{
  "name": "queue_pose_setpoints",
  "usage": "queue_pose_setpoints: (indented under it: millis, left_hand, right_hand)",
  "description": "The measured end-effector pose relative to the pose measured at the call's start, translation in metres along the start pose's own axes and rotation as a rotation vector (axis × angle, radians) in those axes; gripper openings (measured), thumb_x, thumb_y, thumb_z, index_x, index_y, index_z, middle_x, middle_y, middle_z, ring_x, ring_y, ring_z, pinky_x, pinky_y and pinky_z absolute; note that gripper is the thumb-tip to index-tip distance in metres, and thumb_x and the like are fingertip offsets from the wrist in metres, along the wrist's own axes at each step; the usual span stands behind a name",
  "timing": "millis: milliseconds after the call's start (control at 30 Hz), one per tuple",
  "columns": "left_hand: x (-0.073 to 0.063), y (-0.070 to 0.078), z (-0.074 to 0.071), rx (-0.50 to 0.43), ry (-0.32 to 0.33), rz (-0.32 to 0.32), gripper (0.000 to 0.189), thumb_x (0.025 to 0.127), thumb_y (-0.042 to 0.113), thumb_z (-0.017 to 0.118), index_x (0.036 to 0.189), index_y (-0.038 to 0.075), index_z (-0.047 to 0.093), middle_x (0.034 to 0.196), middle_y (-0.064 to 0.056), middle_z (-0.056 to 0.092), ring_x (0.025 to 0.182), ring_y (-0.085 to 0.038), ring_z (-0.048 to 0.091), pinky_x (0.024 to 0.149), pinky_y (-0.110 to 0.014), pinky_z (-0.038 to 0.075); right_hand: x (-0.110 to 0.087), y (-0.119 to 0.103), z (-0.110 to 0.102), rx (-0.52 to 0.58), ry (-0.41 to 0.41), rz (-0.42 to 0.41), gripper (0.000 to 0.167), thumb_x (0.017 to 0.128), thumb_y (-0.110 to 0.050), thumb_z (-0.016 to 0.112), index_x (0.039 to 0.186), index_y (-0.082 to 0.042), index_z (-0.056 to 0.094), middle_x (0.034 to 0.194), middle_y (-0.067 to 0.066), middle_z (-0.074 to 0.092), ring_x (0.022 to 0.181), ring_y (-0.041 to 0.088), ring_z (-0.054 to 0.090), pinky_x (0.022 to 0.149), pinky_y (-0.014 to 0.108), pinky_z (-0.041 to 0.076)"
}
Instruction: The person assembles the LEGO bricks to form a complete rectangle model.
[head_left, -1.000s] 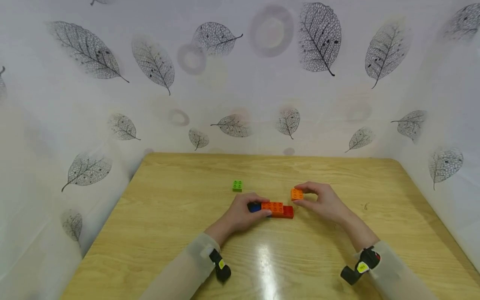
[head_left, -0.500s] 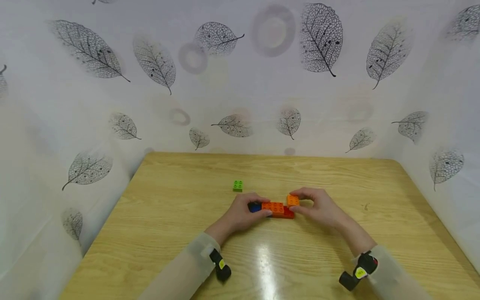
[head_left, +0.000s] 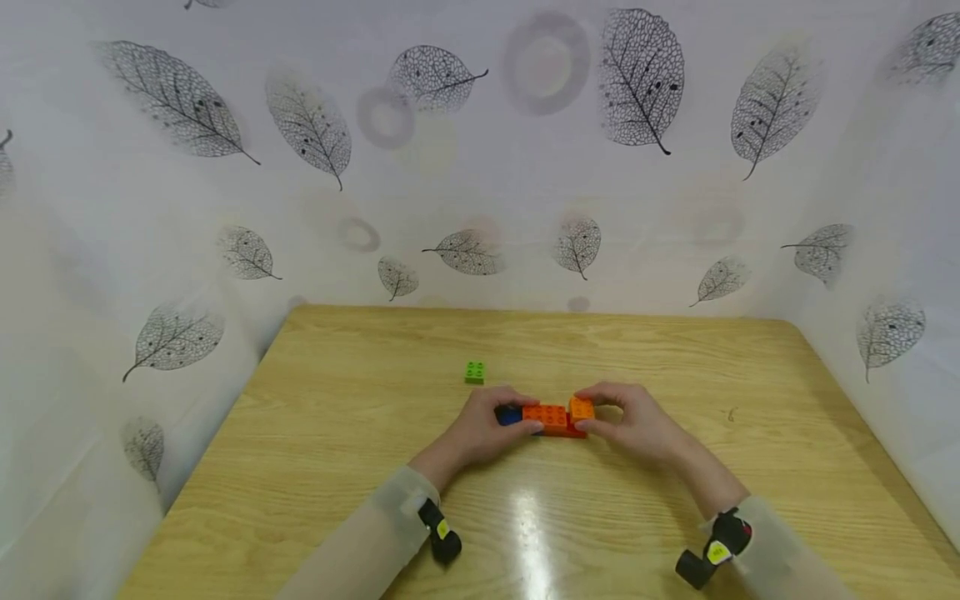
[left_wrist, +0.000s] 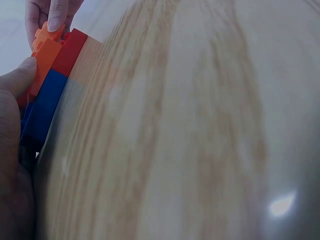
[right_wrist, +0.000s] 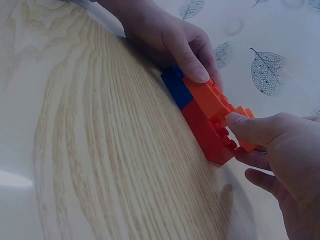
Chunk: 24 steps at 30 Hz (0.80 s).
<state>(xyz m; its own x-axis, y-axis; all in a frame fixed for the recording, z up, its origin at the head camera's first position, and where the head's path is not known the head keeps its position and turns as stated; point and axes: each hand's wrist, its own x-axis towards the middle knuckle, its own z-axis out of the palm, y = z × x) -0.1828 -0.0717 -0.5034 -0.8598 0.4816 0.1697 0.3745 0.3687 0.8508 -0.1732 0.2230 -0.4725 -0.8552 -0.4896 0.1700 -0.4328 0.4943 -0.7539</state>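
A blue brick (left_wrist: pixel 46 110) and a red brick (right_wrist: pixel 202 132) lie end to end on the table, with a long dark-orange brick (head_left: pixel 545 417) on top across their joint. My left hand (head_left: pixel 486 423) grips this stack from the left, its thumb on the near side of the long brick. Between thumb and fingers my right hand (head_left: pixel 636 425) pinches a small light-orange brick (head_left: pixel 581 408) over the red brick's free right end. Red studs show beneath the small brick in the right wrist view; whether it is pressed down on them I cannot tell.
A small green brick (head_left: pixel 475 372) stands alone on the wooden table (head_left: pixel 360 467), behind my left hand. A white curtain (head_left: pixel 480 183) with a leaf print hangs behind the table and along both sides.
My right hand has brought the small light-orange brick left and toward me, from beside the stack to over the red brick's end. The left hand and its stack have stayed in place.
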Motion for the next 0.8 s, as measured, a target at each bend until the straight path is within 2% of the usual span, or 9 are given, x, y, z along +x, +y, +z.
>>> queue_pose_setpoints:
  millis: [667,800]
  left_hand:
    - [0.0001,-0.0003,0.0016,-0.01,0.007,0.0,0.04,0.094,0.036,0.084,0.128,0.016,0.078,0.117,0.009,0.072,0.114,-0.01,0.065,0.106,-0.036,0.049]
    - [-0.0002,-0.0005,0.0014,-0.008,0.006,0.002,0.04,0.095,0.037,0.083,0.128,0.016,0.078,0.118,0.009,0.072,0.114,-0.009,0.064,0.106,-0.037,0.049]
  right_hand:
    - [-0.0011,-0.0052,0.0048,-0.041,-0.029,0.008,0.038,0.092,-0.02,0.087,0.127,-0.011,0.075,0.125,0.0,0.074,0.119,0.024,0.068,0.105,0.054,0.051]
    - [-0.0012,-0.0062,0.0054,-0.06,-0.035,-0.021,0.038,0.094,-0.023,0.085,0.128,-0.01,0.075,0.126,0.002,0.074,0.118,0.026,0.068,0.102,0.055,0.052]
